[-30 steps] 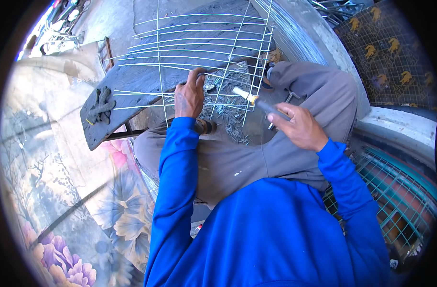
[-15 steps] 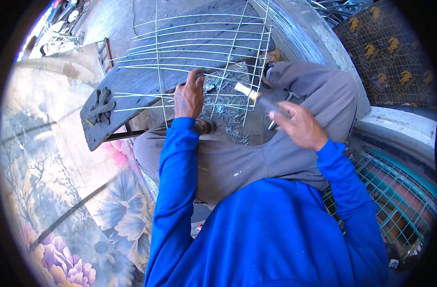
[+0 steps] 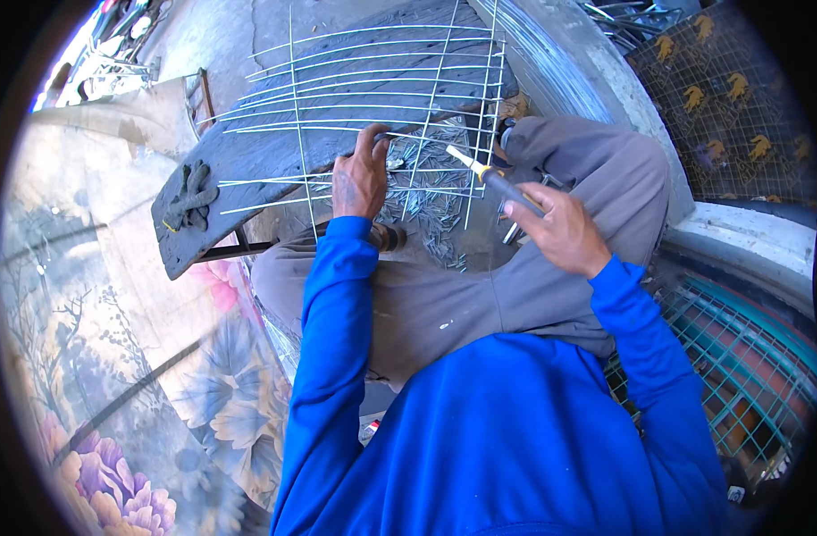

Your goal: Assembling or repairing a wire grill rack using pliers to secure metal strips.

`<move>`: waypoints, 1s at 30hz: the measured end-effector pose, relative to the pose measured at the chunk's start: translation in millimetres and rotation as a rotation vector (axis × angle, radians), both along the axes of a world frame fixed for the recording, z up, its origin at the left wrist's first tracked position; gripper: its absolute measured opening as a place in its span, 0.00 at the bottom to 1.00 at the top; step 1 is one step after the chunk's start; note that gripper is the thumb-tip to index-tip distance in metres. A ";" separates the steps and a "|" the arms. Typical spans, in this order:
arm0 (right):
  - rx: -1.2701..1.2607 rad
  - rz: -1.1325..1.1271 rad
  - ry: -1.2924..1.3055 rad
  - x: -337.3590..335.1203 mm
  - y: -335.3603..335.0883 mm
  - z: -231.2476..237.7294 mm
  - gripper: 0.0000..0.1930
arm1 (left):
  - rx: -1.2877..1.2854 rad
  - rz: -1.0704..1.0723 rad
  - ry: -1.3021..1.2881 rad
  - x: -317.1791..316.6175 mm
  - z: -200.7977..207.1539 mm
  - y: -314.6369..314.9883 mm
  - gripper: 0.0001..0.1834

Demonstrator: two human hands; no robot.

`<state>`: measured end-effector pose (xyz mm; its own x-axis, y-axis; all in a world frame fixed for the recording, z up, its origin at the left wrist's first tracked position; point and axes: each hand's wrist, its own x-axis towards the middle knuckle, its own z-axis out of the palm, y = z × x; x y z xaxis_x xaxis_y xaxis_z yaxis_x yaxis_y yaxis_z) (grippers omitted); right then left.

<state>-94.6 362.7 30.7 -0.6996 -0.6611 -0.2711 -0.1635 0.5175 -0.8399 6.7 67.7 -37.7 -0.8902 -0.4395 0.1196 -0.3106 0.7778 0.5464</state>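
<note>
A large floral-patterned sheet (image 3: 122, 286) spreads down the whole left side of the scene. At the near centre is the seated person's bright blue top (image 3: 515, 438), with grey trousers (image 3: 596, 170) bent at the knees beyond it. The surface is a dark, weathered wooden board (image 3: 247, 156), set low and slanting from near left to far right. On the far right, a dark sheet with gold prints (image 3: 721, 107) stands past a pale concrete ledge (image 3: 649, 116); nearer on that side is a green mesh panel (image 3: 739, 357).

A grid of thin pale wires (image 3: 296, 92) lies across the board and juts past its near edge. Beneath this overhang is a litter of short cut wire pieces (image 3: 439, 223), partly screened by the grid.

The left hand (image 3: 359, 183) rests at the grid's near part, hiding some of its wires; its fingers are curled close together (whether they pinch a wire, I cannot tell). The right hand (image 3: 562, 230) is wrapped around the dark handle of a slim tool (image 3: 498, 181), whose pale tip points far left, over the grid's right part. A dark glove (image 3: 191, 196) lies on the board's left end.
</note>
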 end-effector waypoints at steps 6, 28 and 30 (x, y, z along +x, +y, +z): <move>0.034 0.034 -0.004 -10.2 0.6 7.7 0.20 | -0.020 0.002 0.036 0.1 -3.5 0.6 0.12; 0.207 0.143 -0.056 -14.8 -6.1 40.0 0.19 | 0.015 0.033 -0.046 3.8 -2.5 -0.1 0.15; 0.209 0.159 -0.052 -17.1 -4.6 39.0 0.19 | -0.018 0.037 -0.057 4.1 -2.5 0.8 0.15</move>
<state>-111.7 358.1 69.7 -0.5733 -0.6874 -0.4459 -0.2161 0.6518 -0.7269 10.8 68.5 -40.2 -0.8788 -0.4709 0.0773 -0.3698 0.7745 0.5132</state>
